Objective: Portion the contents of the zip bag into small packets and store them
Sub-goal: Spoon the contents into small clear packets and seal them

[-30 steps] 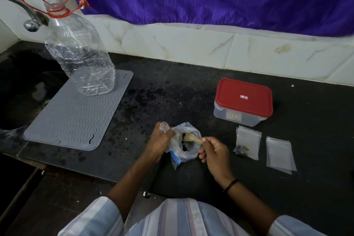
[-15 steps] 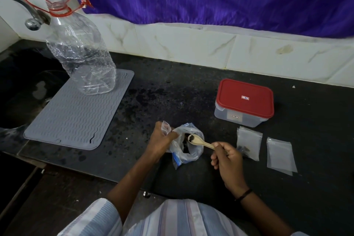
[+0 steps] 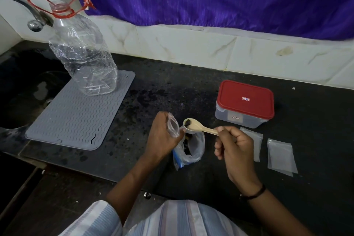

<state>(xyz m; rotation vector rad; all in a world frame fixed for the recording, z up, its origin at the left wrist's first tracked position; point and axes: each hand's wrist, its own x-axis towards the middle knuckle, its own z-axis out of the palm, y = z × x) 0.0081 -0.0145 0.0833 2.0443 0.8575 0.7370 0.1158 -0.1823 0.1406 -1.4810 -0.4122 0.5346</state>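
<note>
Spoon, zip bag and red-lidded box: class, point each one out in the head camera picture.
spoon (image 3: 193,125), head view, on the pale bowl just beside the dark scoop.
zip bag (image 3: 197,144), head view, on its clear crumpled side wall.
red-lidded box (image 3: 246,99), head view, on the middle of the lid.
</note>
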